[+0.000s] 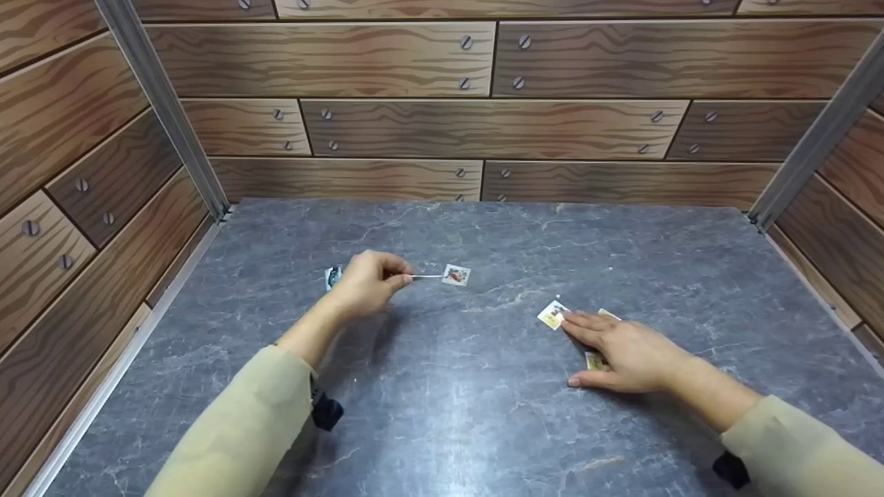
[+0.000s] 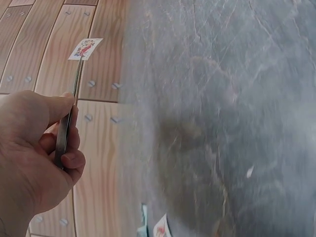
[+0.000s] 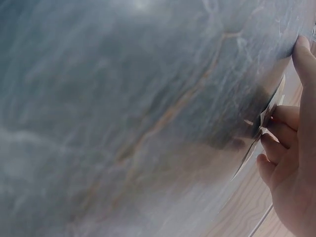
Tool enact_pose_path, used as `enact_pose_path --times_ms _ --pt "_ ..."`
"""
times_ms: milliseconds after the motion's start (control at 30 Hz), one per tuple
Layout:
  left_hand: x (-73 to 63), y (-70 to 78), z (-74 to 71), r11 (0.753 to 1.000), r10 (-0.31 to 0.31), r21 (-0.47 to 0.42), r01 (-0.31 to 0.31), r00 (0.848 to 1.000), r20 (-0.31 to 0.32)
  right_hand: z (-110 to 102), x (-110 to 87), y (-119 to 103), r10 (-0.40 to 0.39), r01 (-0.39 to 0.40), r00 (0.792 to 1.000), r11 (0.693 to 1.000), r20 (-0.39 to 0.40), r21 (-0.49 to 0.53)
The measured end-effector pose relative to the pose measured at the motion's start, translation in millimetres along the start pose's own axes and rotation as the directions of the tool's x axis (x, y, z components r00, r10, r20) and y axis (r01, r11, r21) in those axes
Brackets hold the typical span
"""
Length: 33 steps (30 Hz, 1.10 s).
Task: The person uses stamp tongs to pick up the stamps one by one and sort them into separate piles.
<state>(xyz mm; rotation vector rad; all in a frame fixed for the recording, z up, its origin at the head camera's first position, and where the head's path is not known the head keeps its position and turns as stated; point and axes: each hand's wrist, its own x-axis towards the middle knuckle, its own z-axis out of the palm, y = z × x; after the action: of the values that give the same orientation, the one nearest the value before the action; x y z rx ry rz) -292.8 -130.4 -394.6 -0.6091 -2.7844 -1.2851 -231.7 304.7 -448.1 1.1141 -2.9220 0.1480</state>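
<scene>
Slim metal tweezers (image 2: 63, 138) are pinched between the thumb and fingers of my left hand (image 1: 373, 283). Their tips grip the edge of a small white-bordered picture stamp (image 1: 456, 275), held out to the right over the table. My right hand (image 1: 632, 355) lies palm down on the table with its fingers stretched out. Its fingertips touch a white and yellow stamp (image 1: 551, 315). Another yellowish stamp (image 1: 596, 360) shows between thumb and fingers, and the corner of a further one (image 1: 608, 314) peeks out behind the hand. The hand hides much of both.
A teal stamp (image 1: 333, 277) lies on the table just left of my left hand. In the left wrist view a white piece with red (image 2: 162, 228) shows at the bottom edge. Wood-patterned walls (image 1: 400, 128) with grey corner posts (image 1: 166, 103) enclose the grey marbled table (image 1: 442, 428).
</scene>
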Motion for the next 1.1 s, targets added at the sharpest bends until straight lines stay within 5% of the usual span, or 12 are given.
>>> enact_pose_path --times_ms 400,1100 --pt "-21.8 -12.2 -31.1 0.999 -0.037 -0.009 0.037 0.999 -0.014 -3 -1.2 0 0.021 -0.02 1.0 1.0 0.01 -0.006" --pt "-65.2 -67.3 -65.2 0.997 -0.072 0.029 0.075 0.994 -0.082 1 -0.9 0 0.005 -0.005 1.0 1.0 0.0 0.006"
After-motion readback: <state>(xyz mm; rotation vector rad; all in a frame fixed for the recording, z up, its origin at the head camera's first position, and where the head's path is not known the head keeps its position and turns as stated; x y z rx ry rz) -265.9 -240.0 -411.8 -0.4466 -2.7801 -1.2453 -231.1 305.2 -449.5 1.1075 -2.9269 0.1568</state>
